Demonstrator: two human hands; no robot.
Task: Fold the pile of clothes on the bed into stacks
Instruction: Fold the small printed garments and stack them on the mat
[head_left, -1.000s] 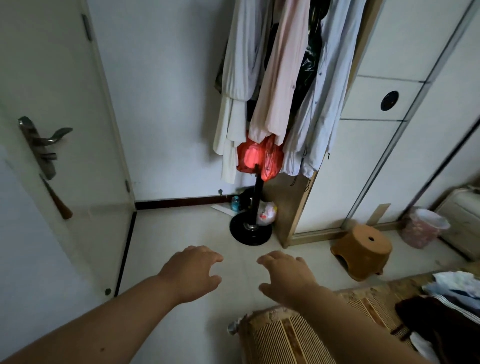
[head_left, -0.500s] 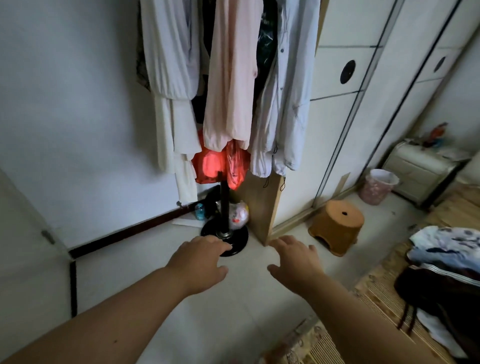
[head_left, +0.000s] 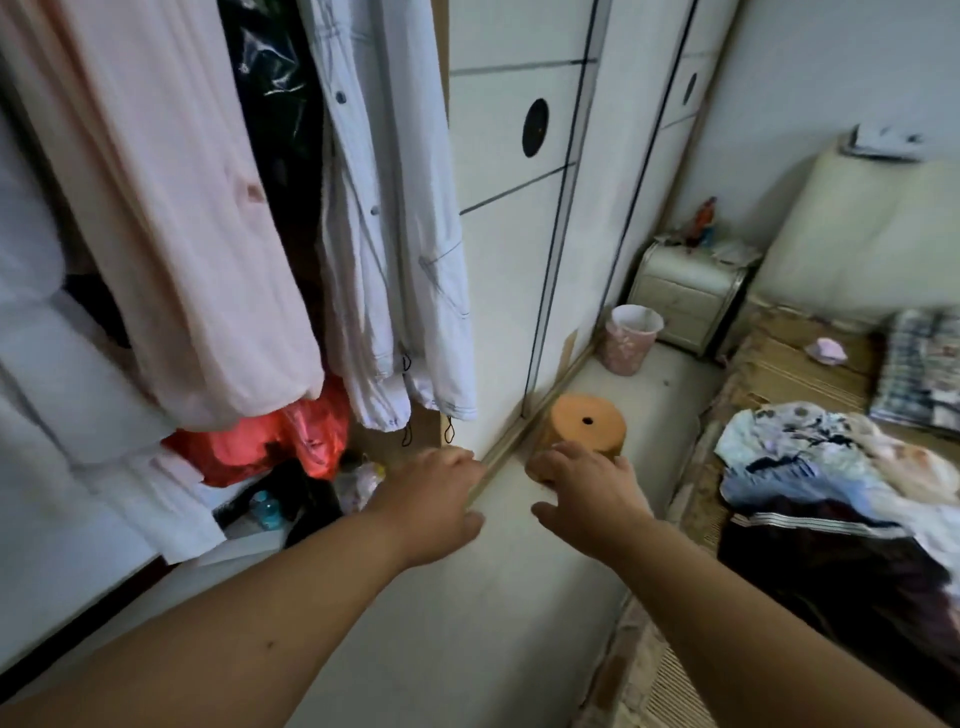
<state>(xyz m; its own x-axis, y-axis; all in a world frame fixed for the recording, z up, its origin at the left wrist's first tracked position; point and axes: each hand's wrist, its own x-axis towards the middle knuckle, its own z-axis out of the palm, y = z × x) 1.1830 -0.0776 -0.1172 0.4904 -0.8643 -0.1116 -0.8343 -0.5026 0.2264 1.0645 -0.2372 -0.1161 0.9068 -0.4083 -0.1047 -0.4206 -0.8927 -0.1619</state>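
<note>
Head swings right vs 0.5 s ago; more of pile (head_left: 831, 483) on bed (head_left: 779, 364) shows, well right of both hands. Left hand (head_left: 431, 506) & right hand (head_left: 587, 499) hover over floor (head_left: 467, 623), fingers loosely curled, holding nothing. Best: face bed, lift one item off pile w/ both hands.

We face a white wardrobe (head_left: 519, 270) with dark lines, coats (head_left: 384, 234) hanging to our left, pale floor (head_left: 467, 649), orange stool (head_left: 587, 423) by the wardrobe, pink bin (head_left: 626, 348) beside a cream nightstand (head_left: 685, 296), dim light.

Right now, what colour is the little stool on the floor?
Orange-brown stool, clearest in the head view.
</note>
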